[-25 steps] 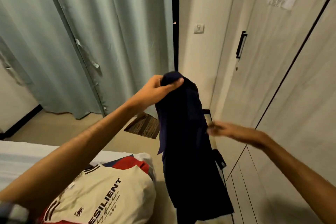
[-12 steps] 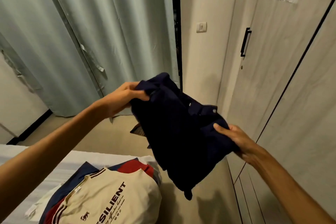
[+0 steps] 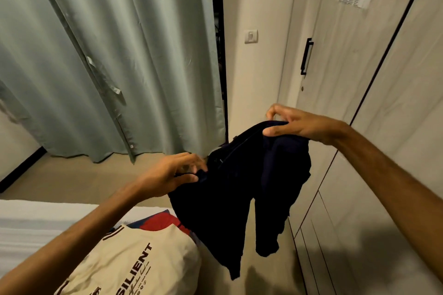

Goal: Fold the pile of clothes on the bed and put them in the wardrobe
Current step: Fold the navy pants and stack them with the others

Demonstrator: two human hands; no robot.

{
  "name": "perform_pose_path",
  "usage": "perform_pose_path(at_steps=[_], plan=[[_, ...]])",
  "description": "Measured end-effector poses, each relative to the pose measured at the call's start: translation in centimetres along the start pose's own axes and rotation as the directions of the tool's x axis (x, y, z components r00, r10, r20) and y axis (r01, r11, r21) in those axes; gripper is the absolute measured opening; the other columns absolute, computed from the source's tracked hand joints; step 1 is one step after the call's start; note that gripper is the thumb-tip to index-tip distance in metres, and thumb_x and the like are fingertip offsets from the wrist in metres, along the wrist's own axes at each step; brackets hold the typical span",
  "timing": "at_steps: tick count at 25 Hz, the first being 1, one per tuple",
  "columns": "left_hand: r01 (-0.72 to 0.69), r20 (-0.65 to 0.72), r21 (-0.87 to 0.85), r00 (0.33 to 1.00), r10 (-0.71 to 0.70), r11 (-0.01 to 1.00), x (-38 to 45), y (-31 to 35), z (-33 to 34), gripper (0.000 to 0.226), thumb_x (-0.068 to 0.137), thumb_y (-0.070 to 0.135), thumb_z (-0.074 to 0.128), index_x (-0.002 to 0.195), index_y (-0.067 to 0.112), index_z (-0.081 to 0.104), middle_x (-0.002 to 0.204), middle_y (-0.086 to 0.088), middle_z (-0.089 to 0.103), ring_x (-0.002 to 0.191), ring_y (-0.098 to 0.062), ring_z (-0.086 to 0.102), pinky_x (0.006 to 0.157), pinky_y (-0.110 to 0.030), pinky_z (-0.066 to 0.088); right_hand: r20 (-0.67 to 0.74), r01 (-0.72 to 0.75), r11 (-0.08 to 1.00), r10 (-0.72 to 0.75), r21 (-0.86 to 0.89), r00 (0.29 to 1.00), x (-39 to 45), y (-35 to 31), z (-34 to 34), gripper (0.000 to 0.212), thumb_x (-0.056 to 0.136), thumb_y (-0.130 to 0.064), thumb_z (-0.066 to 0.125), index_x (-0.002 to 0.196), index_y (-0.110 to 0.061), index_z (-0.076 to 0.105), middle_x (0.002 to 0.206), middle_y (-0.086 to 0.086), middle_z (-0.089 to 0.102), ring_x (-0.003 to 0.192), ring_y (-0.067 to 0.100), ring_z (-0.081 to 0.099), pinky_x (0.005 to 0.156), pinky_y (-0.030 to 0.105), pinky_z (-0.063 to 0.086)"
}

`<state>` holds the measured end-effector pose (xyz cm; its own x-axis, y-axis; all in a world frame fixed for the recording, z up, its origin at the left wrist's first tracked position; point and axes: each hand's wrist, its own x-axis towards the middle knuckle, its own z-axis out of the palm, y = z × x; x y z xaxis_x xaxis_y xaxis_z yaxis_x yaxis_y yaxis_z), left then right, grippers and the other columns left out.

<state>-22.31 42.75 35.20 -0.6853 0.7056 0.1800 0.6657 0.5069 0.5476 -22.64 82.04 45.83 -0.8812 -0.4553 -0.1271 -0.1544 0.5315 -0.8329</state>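
The dark navy garment (image 3: pixel 242 189) hung in the air between the two hands, off the edge of the bed (image 3: pixel 36 218) and in front of the closed wardrobe (image 3: pixel 359 79), with two loose ends dangling toward the floor. The right hand (image 3: pixel 299 124) pinched the upper edge of the cloth between thumb and fingers, held higher; the left hand (image 3: pixel 172 172) gripped another part of that edge lower down, thumb under and fingers over. The step in hand looked like finding the garment's true shape before any fold. To do it well, the hands would want to work along to matching corners, waistband or shoulders (which of these it was could not be told from the bunched dark cloth), then draw apart until the edge ran straight and level. A short shake would likely let the hanging parts fall even. Laying it flat on a bare part of the bed, beside the cream printed shirt (image 3: pixel 134 261) that lay on top of the red and blue clothes (image 3: pixel 160 221), should give a cleaner fold than folding in mid-air.
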Motion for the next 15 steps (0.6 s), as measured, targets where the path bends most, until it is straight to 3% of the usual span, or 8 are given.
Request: perform_pose_path(at_steps=[2, 4, 6, 8, 10, 12, 14, 15], plan=[[-0.097, -0.015, 0.072, 0.995, 0.098, 0.993, -0.9, -0.5, 0.2, 0.021, 0.107, 0.031, 0.057, 0.120, 0.043, 0.066, 0.115, 0.021, 0.060, 0.106, -0.014, 0.063, 0.086, -0.032, 0.055, 0.021, 0.012, 0.999, -0.013, 0.037, 1.000, -1.2, 0.3, -2.1, 0.028, 0.103, -0.029, 0.065, 0.118, -0.020, 0.044, 0.078, 0.005, 0.048, 0.059, 0.011, 0.044, 0.051, 0.020, 0.040], [-0.093, -0.054, 0.047, 0.994, 0.096, 0.995, -1.5, -0.4, 0.3, 0.018, 0.106, 0.035, 0.053, 0.117, 0.041, 0.066, 0.117, 0.025, 0.062, 0.108, -0.009, 0.064, 0.088, -0.032, 0.055, 0.113, 0.007, 0.998, -0.014, 0.061, 0.993, -2.4, 0.1, -3.7, 0.017, 0.106, -0.020, 0.058, 0.121, -0.017, 0.051, 0.088, 0.007, 0.064, 0.067, 0.015, 0.058, 0.057, 0.020, 0.048], [-0.039, -0.073, 0.038, 0.997, 0.041, 0.999, -1.3, 0.3, 0.4, 0.017, 0.104, 0.041, 0.056, 0.119, 0.045, 0.061, 0.118, 0.031, 0.062, 0.107, -0.004, 0.065, 0.087, -0.033, 0.055, 0.161, -0.008, 0.995, 0.024, -0.101, 0.987, -2.9, 0.3, -4.9, 0.017, 0.107, -0.018, 0.056, 0.122, -0.017, 0.064, 0.112, 0.004, 0.073, 0.095, 0.021, 0.071, 0.075, 0.027, 0.057], [0.007, -0.006, 0.021, 1.000, -0.007, 1.000, -1.2, 0.8, 0.2, 0.030, 0.096, 0.055, 0.066, 0.123, 0.048, 0.056, 0.115, 0.029, 0.062, 0.104, -0.006, 0.064, 0.084, -0.035, 0.057, 0.114, -0.031, 0.962, 0.064, -0.272, 0.991, -2.7, 1.2, -5.5, 0.021, 0.109, -0.016, 0.054, 0.118, -0.024, 0.071, 0.116, -0.004, 0.073, 0.107, 0.017, 0.069, 0.089, 0.031, 0.057], [-0.011, 0.097, 0.033, 0.995, 0.008, 0.999, -1.2, 1.3, -0.2, 0.056, 0.081, 0.064, 0.080, 0.127, 0.045, 0.053, 0.116, 0.028, 0.057, 0.104, -0.005, 0.060, 0.080, -0.021, 0.053, 0.003, -0.065, 0.951, 0.069, -0.303, 0.998, -2.5, 2.7, -5.5, 0.018, 0.109, -0.017, 0.052, 0.115, -0.028, 0.065, 0.097, -0.005, 0.074, 0.086, 0.017, 0.065, 0.077, 0.031, 0.053], [-0.054, 0.195, 0.221, 0.981, 0.011, 0.974, -0.9, 1.7, -0.5, 0.058, 0.082, 0.062, 0.080, 0.129, 0.047, 0.051, 0.121, 0.031, 0.047, 0.106, 0.001, 0.053, 0.080, -0.010, 0.046, -0.076, -0.062, 0.965, 0.044, -0.254, 0.996, -2.6, 4.2, -5.3, 0.009, 0.110, -0.016, 0.049, 0.110, -0.024, 0.054, 0.078, -0.002, 0.062, 0.068, 0.017, 0.048, 0.065, 0.031, 0.043], [-0.011, 0.211, 0.339, 0.975, -0.065, 0.941, -0.5, 2.4, -1.1, 0.061, 0.083, 0.050, 0.084, 0.129, 0.048, 0.045, 0.118, 0.024, 0.047, 0.101, -0.002, 0.051, 0.075, -0.010, 0.043, -0.081, 0.012, 0.971, -0.033, -0.239, 0.996, -3.1, 4.9, -4.9, 0.018, 0.110, -0.008, 0.044, 0.105, -0.018, 0.058, 0.085, -0.009, 0.065, 0.074, 0.009, 0.055, 0.071, 0.030, 0.044], [0.043, 0.181, 0.339, 0.977, -0.110, 0.940, -0.2, 2.8, -1.4, 0.065, 0.081, 0.045, 0.086, 0.128, 0.045, 0.040, 0.113, 0.020, 0.050, 0.096, -0.006, 0.053, 0.073, -0.014, 0.044, -0.082, 0.039, 0.972, -0.060, -0.234, 0.995, -3.2, 4.9, -4.8, 0.026, 0.110, -0.005, 0.042, 0.105, -0.016, 0.065, 0.096, -0.012, 0.071, 0.087, 0.006, 0.063, 0.081, 0.030, 0.048]])
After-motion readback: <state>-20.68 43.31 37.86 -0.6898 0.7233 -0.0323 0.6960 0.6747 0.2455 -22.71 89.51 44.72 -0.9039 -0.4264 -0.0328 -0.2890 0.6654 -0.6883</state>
